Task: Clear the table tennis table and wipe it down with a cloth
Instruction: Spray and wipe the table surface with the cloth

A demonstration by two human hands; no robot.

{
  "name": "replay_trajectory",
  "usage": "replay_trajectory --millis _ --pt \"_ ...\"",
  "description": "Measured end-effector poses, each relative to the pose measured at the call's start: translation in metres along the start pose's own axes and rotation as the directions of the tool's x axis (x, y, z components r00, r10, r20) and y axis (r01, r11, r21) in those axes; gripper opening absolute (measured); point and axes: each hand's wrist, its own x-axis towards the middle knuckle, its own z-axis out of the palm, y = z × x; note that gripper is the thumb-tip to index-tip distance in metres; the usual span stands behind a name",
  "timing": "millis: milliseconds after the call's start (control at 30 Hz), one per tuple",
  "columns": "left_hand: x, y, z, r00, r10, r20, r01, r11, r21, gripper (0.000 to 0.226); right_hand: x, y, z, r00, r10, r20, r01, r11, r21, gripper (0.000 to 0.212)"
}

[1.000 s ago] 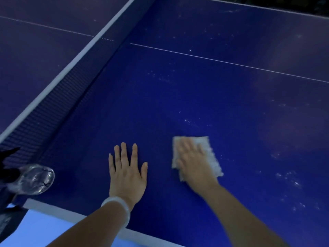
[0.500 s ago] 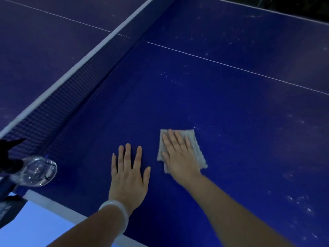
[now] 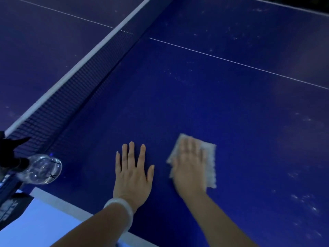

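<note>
From the head view, we saw the left hand [image 3: 132, 172] released, lying flat with straight fingers on the blue bench [image 3: 178, 107]. Just beside it, away from the net [image 3: 74, 90], the right hand [image 3: 189, 164] pressed, fingers straight, on the pale cloth [image 3: 209, 163], blurred. A clear bottle [image 3: 42, 169] stood by the net's near end.

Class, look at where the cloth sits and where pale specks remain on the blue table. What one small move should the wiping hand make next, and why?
Probably slide the cloth away from the body and to the right, toward the pale specks on the table. The right hand lies flat on the cloth, the left hand lies flat on the table, and the surface around the cloth looks cleaner than that speckled patch.
</note>
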Motion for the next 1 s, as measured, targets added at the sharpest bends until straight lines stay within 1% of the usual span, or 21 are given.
replay_trajectory --millis 100,167,200,233,267,300,333,367,433,500,600,667,733,767,800,833,867,900,933,967,1000 --pt "0.0 0.001 -0.001 1.0 0.003 0.0 -0.003 1.0 0.001 0.069 0.002 -0.018 -0.002 0.98 -0.191 0.049 0.19 0.982 0.015 0.062" --pt "0.001 0.001 -0.001 1.0 -0.002 0.005 0.002 1.0 -0.005 0.069 0.012 0.009 -0.004 0.96 -0.25 0.129 0.263 0.959 -0.1 0.062" --pt "0.0 0.002 -0.001 1.0 -0.003 0.011 0.003 1.0 -0.006 0.069 0.02 0.03 -0.004 0.965 -0.211 0.157 0.236 0.959 -0.156 0.06" --pt "0.0 0.002 -0.002 1.0 -0.003 0.017 0.003 1.0 -0.012 0.069 0.025 0.055 -0.006 0.985 -0.088 0.146 0.112 0.98 -0.164 0.057" --pt "0.0 0.002 -0.002 1.0 -0.001 0.022 0.001 1.0 -0.023 0.069 0.026 0.08 -0.011 0.987 0.092 0.128 -0.072 0.985 -0.156 0.054" --pt "0.0 0.002 -0.002 1.0 0.001 0.026 0.0 0.999 -0.033 0.069 0.02 0.102 -0.016 0.949 0.3 0.097 -0.293 0.953 -0.082 0.053" --pt "0.0 0.001 -0.002 1.0 0.003 0.03 -0.002 0.999 -0.039 0.069 0.01 0.119 -0.021 0.877 0.476 0.068 -0.478 0.878 0.021 0.056" --pt "0.0 0.001 -0.003 1.0 0.006 0.031 -0.004 0.999 -0.04 0.069 -0.003 0.125 -0.024 0.811 0.581 0.064 -0.585 0.806 0.092 0.058" --pt "-0.001 0.001 -0.003 1.0 0.009 0.028 -0.008 0.999 -0.04 0.068 -0.026 0.103 -0.02 0.757 0.654 0.005 -0.65 0.751 0.116 0.06" --pt "-0.001 0.001 -0.004 1.0 0.012 0.025 -0.011 0.999 -0.042 0.068 -0.044 0.054 -0.009 0.803 0.59 -0.08 -0.584 0.807 0.089 0.058" --pt "-0.001 0.0 -0.004 0.999 0.022 0.044 -0.021 0.999 -0.034 0.071 -0.072 -0.018 0.0 0.941 0.333 -0.063 -0.331 0.943 0.043 0.058" --pt "-0.001 0.0 -0.004 0.999 0.026 0.047 -0.024 0.999 -0.041 0.071 -0.096 -0.032 0.001 0.993 0.117 -0.018 -0.117 0.993 0.014 0.06" --pt "0.0 -0.001 -0.003 0.998 0.031 0.046 -0.029 0.998 -0.048 0.068 -0.112 -0.009 -0.004 0.999 -0.022 0.04 0.025 0.997 -0.067 0.061" --pt "0.0 -0.002 -0.003 0.998 0.034 0.046 -0.031 0.998 -0.048 0.069 -0.119 0.01 -0.006 0.999 0.008 0.041 -0.003 0.995 -0.103 0.06" --pt "0.0 -0.002 -0.003 0.998 0.035 0.047 -0.033 0.998 -0.048 0.071 -0.125 0.032 -0.009 0.991 0.136 0.007 -0.135 0.986 -0.101 0.058" --pt "0.0 -0.002 -0.003 0.998 0.036 0.049 -0.034 0.998 -0.049 0.072 -0.132 0.054 -0.012 0.94 0.34 -0.02 -0.34 0.939 -0.053 0.055" --pt "0.0 -0.002 -0.003 0.998 0.038 0.046 -0.035 0.998 -0.055 0.072 -0.14 0.069 -0.015 0.829 0.56 -0.018 -0.559 0.829 0.012 0.054" --pt "0.0 -0.002 -0.003 0.998 0.04 0.04 -0.038 0.997 -0.061 0.071 -0.145 0.074 -0.017 0.693 0.721 0.006 -0.718 0.691 0.081 0.057" --pt "0.0 -0.002 -0.003 0.998 0.042 0.037 -0.039 0.997 -0.064 0.068 -0.146 0.068 -0.017 0.592 0.806 0.023 -0.801 0.585 0.129 0.059" --pt "-0.001 -0.002 -0.003 0.998 0.044 0.04 -0.041 0.997 -0.065 0.068 -0.143 0.055 -0.016 0.55 0.835 0.01 -0.827 0.543 0.146 0.059" --pt "-0.001 -0.002 -0.004 0.998 0.046 0.045 -0.043 0.997 -0.064 0.07 -0.138 0.036 -0.014 0.569 0.822 -0.021 -0.812 0.566 0.141 0.057"
